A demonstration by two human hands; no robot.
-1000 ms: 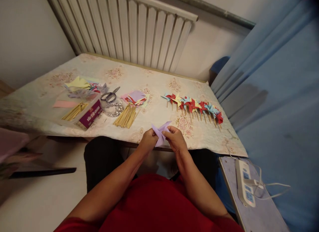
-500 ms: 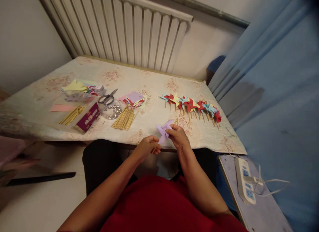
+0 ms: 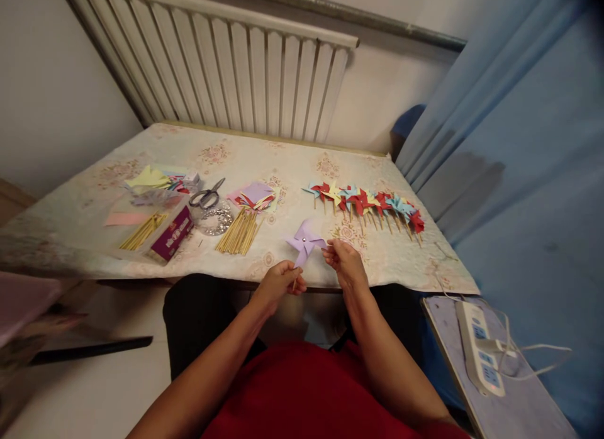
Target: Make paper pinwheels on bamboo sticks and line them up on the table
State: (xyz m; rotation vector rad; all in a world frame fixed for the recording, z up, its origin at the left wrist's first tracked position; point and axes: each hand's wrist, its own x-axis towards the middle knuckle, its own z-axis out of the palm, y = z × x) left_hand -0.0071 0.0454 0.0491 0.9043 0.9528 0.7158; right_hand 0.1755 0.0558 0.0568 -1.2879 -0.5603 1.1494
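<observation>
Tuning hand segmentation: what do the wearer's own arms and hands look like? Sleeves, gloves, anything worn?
Left hand and right hand: bare, no gloves. Forearms: uncovered, no watch or bracelet visible. Red top, no sleeve reaching the forearms. Rings: can't tell at this size.

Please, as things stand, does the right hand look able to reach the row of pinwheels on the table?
Probably yes. The left hand holds the purple pinwheel by its stick, the right hand is close to one blade, and I see nothing standing between that hand and the row of pinwheels.
</observation>
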